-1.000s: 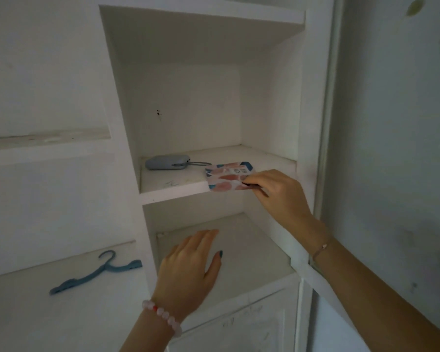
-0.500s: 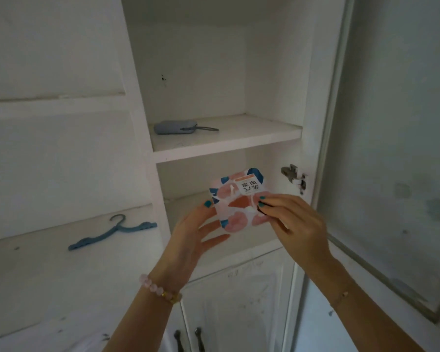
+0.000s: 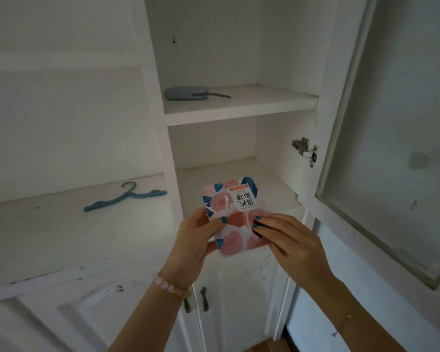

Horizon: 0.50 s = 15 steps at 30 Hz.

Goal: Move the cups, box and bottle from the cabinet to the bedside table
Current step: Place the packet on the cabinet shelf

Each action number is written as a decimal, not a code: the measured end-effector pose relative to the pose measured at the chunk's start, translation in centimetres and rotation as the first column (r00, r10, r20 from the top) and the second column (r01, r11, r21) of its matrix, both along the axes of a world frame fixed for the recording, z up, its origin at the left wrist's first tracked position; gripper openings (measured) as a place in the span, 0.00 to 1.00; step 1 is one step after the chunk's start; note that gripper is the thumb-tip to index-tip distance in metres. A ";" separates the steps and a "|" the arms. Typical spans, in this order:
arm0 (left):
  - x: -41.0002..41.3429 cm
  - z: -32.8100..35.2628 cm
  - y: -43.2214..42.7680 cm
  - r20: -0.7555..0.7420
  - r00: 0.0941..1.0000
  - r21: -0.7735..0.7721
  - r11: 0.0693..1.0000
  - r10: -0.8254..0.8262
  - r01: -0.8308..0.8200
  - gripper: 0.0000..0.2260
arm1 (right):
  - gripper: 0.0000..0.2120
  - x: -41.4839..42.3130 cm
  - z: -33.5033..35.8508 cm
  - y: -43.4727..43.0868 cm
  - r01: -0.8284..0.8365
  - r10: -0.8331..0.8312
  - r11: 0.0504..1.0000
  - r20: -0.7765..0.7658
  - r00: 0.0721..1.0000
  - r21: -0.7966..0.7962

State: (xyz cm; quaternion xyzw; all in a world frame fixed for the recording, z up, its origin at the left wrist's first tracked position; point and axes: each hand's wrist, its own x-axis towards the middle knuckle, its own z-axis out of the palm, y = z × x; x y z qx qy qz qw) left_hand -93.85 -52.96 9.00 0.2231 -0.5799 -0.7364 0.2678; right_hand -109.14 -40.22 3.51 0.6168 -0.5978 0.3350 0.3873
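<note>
White cabinet [image 3: 239, 115] stands open, and before its lower shelf the left hand [image 3: 196, 237] and right hand [image 3: 287, 242] both pinch the box [image 3: 230, 207], its move seemingly under way; next, carry it to the bedside table.

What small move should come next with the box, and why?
Probably carry the box away toward the bedside table, out of view: left hand and right hand both grip it, and it is off the shelf.
</note>
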 end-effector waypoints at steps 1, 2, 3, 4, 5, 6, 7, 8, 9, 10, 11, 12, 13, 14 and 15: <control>0.3 -0.2 0.0 0.009 0.999 -0.003 0.999 0.032 -0.032 0.09 | 0.13 0.0 -0.2 0.0 0.007 -0.007 1.000 0.009 1.000 0.028; 0.5 -0.4 -0.1 0.017 0.998 -0.008 0.998 0.064 -0.064 0.09 | 0.13 0.0 -0.5 0.0 0.018 -0.020 0.998 0.024 1.000 0.054; 0.8 -0.5 -0.2 0.025 0.995 -0.016 0.996 0.093 -0.092 0.09 | 0.13 0.0 -0.7 0.0 0.034 -0.037 0.996 0.038 0.999 0.078; 1.1 -0.6 -0.2 0.032 0.993 -0.026 0.993 0.117 -0.116 0.09 | 0.15 -0.1 -0.9 0.0 0.052 -0.058 0.994 0.058 0.997 0.100; 1.4 -0.7 -0.3 0.038 0.990 -0.034 0.990 0.139 -0.138 0.08 | 0.18 -0.1 -1.0 -0.1 0.072 -0.083 0.990 0.087 0.993 0.123; 1.8 -0.8 -0.3 0.041 0.986 -0.038 0.986 0.162 -0.160 0.08 | 0.22 0.0 -1.1 -0.3 0.088 -0.106 0.985 0.119 0.987 0.150; 2.1 -0.8 -0.3 0.042 0.982 -0.041 0.982 0.185 -0.183 0.08 | 0.25 0.1 -1.0 -0.4 0.102 -0.128 0.980 0.149 0.981 0.174; 2.6 -0.9 -0.3 0.043 0.977 -0.044 0.978 0.208 -0.206 0.08 | 0.25 0.3 -0.8 -0.6 0.111 -0.147 0.974 0.175 0.974 0.196; 3.0 -1.0 -0.3 0.043 0.972 -0.047 0.973 0.230 -0.228 0.08 | 0.24 0.5 -0.7 -0.8 0.114 -0.161 0.968 0.201 0.966 0.225; 3.5 -1.1 -0.4 0.041 0.967 -0.051 0.967 0.252 -0.250 0.08 | 0.24 0.7 -0.7 -0.9 0.113 -0.173 0.959 0.223 0.959 0.259; 4.0 -1.2 -0.4 0.039 0.961 -0.056 0.961 0.274 -0.272 0.09 | 0.24 0.9 -0.6 -1.1 0.105 -0.181 0.950 0.242 0.953 0.294; 4.6 -1.3 -0.4 0.036 0.954 -0.062 0.953 0.298 -0.295 0.09 | 0.25 1.1 -0.6 -1.3 0.097 -0.186 0.941 0.257 0.948 0.325; 5.3 -1.4 -0.4 0.034 0.945 -0.068 0.944 0.325 -0.323 0.09 | 0.26 1.2 -0.6 -1.6 0.084 -0.186 0.933 0.270 0.945 0.349; 6.0 -1.5 -0.4 0.030 0.934 -0.069 0.933 0.355 -0.352 0.09 | 0.26 1.4 -0.6 -1.8 0.070 -0.181 0.929 0.282 0.942 0.365; 6.8 -1.6 -0.4 0.026 0.923 -0.065 0.922 0.383 -0.381 0.09 | 0.27 1.6 -0.7 -2.0 0.057 -0.175 0.925 0.290 0.941 0.376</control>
